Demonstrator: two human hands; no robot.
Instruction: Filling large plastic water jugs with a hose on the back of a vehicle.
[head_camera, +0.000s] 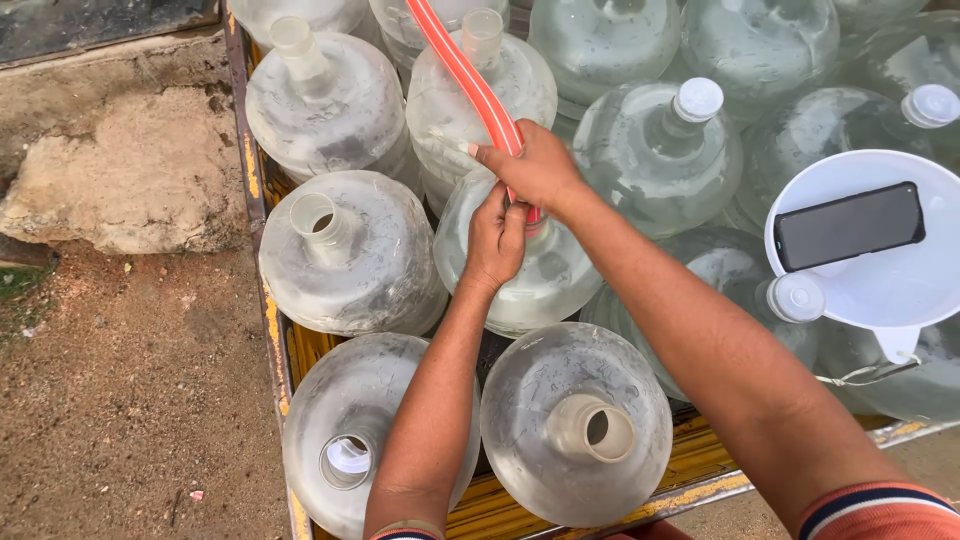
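Right hand (535, 168): closed around the orange-red hose (470, 75), gripped from above just over the mouth of a jug.
Left hand (497, 240): wrapped narrowly about the lower end of the hose, at the neck of the middle jug (530, 285) — fingers curled, thumb pressed alongside.
Hose: seen running down from the top edge of the view, slanted, its lower end hidden between both hands at the jug's mouth.
Middle jug: stood upright among the others, touched on all sides by neighbouring jugs.
Open jugs: one to the left (350, 250), two nearest the camera (575, 420) (345, 440) — necks uncapped.
Capped jugs: white caps seen on the jugs to the right (660, 150).
Funnel (880, 270): white, rested on the jugs at the right edge, a dark phone (848, 225) laid flat inside it.
Cart bed (270, 330): yellow-painted metal rim, jugs packed close together on it.
Ground (120, 380): bare brown earth at left, a pale stone (120, 170) beside the cart.
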